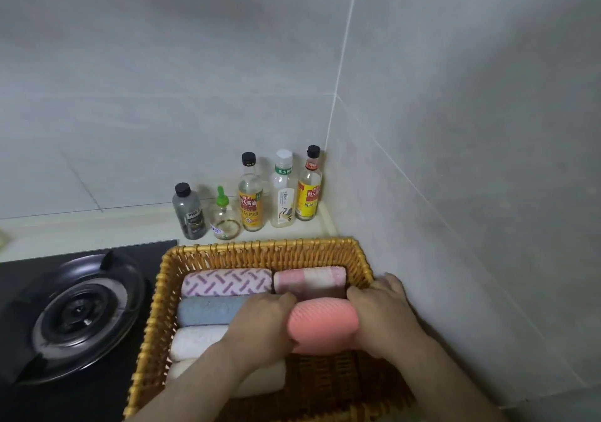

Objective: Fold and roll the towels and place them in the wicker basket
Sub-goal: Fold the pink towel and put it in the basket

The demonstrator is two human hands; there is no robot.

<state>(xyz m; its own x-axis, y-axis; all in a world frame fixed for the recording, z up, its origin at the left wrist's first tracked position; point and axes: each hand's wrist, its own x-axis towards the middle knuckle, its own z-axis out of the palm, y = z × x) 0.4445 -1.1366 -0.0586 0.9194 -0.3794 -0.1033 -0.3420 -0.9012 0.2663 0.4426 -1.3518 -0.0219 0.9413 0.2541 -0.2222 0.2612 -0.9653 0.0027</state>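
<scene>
Currently, largest first.

Bench (pixel 97 226): pale, with a gas hob (pixel 78 314) set in at the left.

Wicker basket (pixel 260 249): on the bench by the right wall. The left column holds purple-patterned (pixel 226 282), blue (pixel 208 311), white (pixel 195 340) and cream (pixel 260 379) rolls. A pink checked roll (pixel 309 278) lies at the back right.

Left hand (pixel 260 327), right hand (pixel 380 317): fingers clamped on either end of the coral towel roll (pixel 322 327). It is inside the basket, just in front of the checked roll.

I would keep both ends squeezed so it cannot unwind, and seat it snug against the checked roll before letting go.

Five bottles (pixel 250 200): behind the basket.
</scene>
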